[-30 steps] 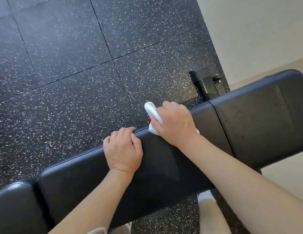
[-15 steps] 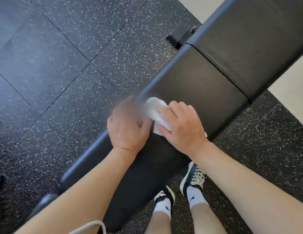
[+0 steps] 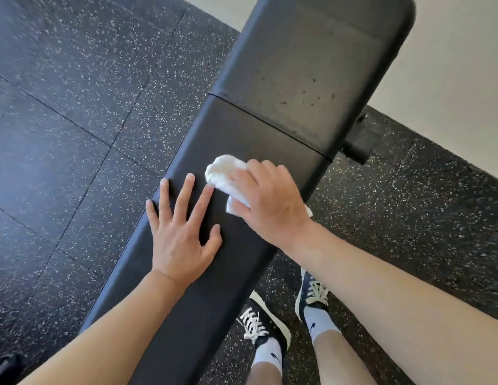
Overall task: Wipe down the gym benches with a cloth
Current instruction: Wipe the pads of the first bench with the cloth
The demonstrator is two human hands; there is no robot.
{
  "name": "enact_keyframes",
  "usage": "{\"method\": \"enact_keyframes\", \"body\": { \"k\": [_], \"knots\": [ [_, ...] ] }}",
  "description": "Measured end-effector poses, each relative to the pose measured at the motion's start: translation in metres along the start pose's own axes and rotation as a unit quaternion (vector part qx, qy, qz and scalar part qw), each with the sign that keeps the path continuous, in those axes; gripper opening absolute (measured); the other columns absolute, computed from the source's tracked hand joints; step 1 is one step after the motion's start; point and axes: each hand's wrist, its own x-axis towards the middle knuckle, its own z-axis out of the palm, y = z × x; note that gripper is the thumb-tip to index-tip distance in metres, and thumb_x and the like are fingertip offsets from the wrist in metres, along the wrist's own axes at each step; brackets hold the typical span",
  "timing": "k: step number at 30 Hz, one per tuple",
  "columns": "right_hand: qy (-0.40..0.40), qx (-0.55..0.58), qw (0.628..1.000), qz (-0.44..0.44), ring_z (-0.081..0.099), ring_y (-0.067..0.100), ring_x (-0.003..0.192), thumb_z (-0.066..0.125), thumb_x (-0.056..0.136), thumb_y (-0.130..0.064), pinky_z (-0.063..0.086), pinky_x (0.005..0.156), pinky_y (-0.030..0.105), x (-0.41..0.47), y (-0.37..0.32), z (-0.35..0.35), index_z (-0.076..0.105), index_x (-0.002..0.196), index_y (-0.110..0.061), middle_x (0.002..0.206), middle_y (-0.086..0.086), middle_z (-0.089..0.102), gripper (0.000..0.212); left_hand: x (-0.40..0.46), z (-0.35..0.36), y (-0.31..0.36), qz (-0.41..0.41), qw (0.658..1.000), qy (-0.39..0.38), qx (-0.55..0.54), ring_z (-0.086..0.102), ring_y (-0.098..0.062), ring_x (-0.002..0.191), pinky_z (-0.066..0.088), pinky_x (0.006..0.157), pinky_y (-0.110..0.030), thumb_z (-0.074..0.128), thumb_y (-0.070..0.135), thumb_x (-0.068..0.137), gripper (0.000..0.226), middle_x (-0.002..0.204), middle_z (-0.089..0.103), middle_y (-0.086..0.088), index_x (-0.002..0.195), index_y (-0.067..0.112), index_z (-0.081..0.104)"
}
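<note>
A black padded gym bench (image 3: pixel 259 129) runs from lower left to upper right, split by a seam into a long pad and a wider dusty end pad (image 3: pixel 320 70). My right hand (image 3: pixel 270 201) presses a bunched white cloth (image 3: pixel 223 173) onto the long pad just below the seam; part of the cloth is hidden under the palm. My left hand (image 3: pixel 181 229) lies flat on the pad beside it, fingers spread, holding nothing.
Black speckled rubber floor tiles (image 3: pixel 75 120) surround the bench. A black frame foot (image 3: pixel 359 145) sticks out on the right under the seam. My two feet in dark sneakers (image 3: pixel 267 323) stand right of the bench. Pale bare floor (image 3: pixel 450 79) lies at the upper right.
The view has swung round so the bench now points away. My left hand has opened from curled over the edge to flat with spread fingers. The cloth hand stays near the seam.
</note>
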Motion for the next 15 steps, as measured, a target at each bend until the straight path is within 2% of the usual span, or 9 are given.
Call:
{"method": "enact_keyframes", "body": {
  "k": [2, 5, 10, 15],
  "knots": [
    [-0.018, 0.009, 0.999, -0.034, 0.052, 0.028, 0.069, 0.078, 0.074, -0.03, 0.038, 0.058, 0.04, -0.02, -0.003, -0.001, 0.072, 0.094, -0.01, 0.082, 0.005, 0.058, 0.029, -0.001, 0.004, -0.001, -0.004, 1.0, 0.014, 0.006, 0.007, -0.042, 0.161, 0.015, 0.119, -0.077, 0.05, 0.049, 0.09, 0.072, 0.174, 0.02, 0.0, 0.159, 0.027, 0.042],
    [-0.009, 0.003, 0.999, -0.04, 0.052, 0.028, 0.069, 0.075, 0.08, -0.031, 0.042, 0.059, 0.043, -0.036, 0.016, -0.009, 0.075, 0.1, -0.01, 0.081, 0.005, 0.058, 0.03, 0.0, 0.009, -0.003, 0.001, 0.999, 0.032, 0.008, 0.008, -0.039, 0.162, 0.013, 0.122, -0.072, 0.051, 0.049, 0.088, 0.077, 0.174, 0.019, 0.004, 0.162, 0.034, 0.036],
    [0.053, -0.012, 0.995, 0.084, 0.053, 0.033, 0.07, 0.066, 0.085, -0.025, 0.044, 0.06, 0.047, -0.034, 0.04, -0.017, 0.072, 0.098, -0.005, 0.082, 0.01, 0.058, 0.025, -0.001, 0.011, -0.004, -0.002, 0.999, 0.05, 0.003, 0.011, -0.037, 0.161, 0.014, 0.124, -0.068, 0.051, 0.048, 0.086, 0.078, 0.174, 0.019, 0.008, 0.162, 0.039, 0.034],
    [0.091, 0.009, 0.973, 0.211, 0.051, 0.033, 0.075, 0.059, 0.085, -0.027, 0.043, 0.064, 0.047, -0.034, 0.011, -0.003, 0.068, 0.098, -0.005, 0.087, 0.009, 0.057, 0.027, 0.001, 0.014, -0.004, -0.003, 0.998, 0.053, -0.015, 0.01, -0.036, 0.161, 0.014, 0.124, -0.068, 0.049, 0.048, 0.09, 0.075, 0.174, 0.017, 0.01, 0.162, 0.041, 0.031]
  ]
}}
